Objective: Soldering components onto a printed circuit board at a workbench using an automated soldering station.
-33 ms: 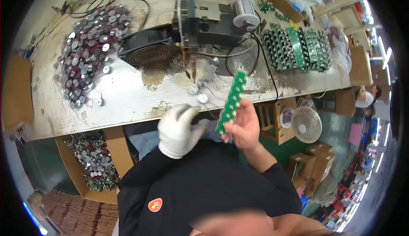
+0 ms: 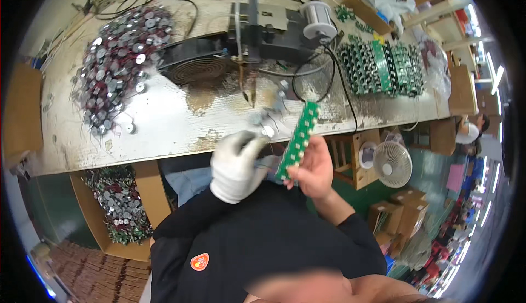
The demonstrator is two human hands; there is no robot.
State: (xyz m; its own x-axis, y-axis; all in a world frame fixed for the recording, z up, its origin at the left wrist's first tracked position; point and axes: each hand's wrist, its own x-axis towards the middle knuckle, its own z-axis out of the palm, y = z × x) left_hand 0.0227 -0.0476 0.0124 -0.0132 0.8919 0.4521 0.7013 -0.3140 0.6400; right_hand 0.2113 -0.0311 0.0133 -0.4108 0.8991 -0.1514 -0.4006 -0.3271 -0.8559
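My right hand (image 2: 315,169), bare, grips the lower end of a long green circuit board strip (image 2: 300,139) between thumb and fingers. The strip stands slantwise, its top leaning right, with small pale parts along it. Close to its lower left edge is my left hand (image 2: 234,166) in a white glove, fingers curled in. Thin dark and reddish wires show at its fingertips, but what it pinches is hidden. Just beyond, a small round silver motor (image 2: 268,131) with thin leads lies at the bench edge. Behind it stands a soldering fixture (image 2: 253,92) with its tips pointing down.
A heap of wired motors (image 2: 118,67) covers the bench's left. A black fan (image 2: 194,67) and a solder wire spool (image 2: 319,21) flank the fixture. Rows of green boards (image 2: 381,67) stand at the right. Below the bench, a carton (image 2: 150,193) holds more parts; a white fan (image 2: 393,163) stands right.
The board strip has dropped slightly toward me. My gloved left hand has moved a little right, closer to the strip. The whole view has shifted slightly.
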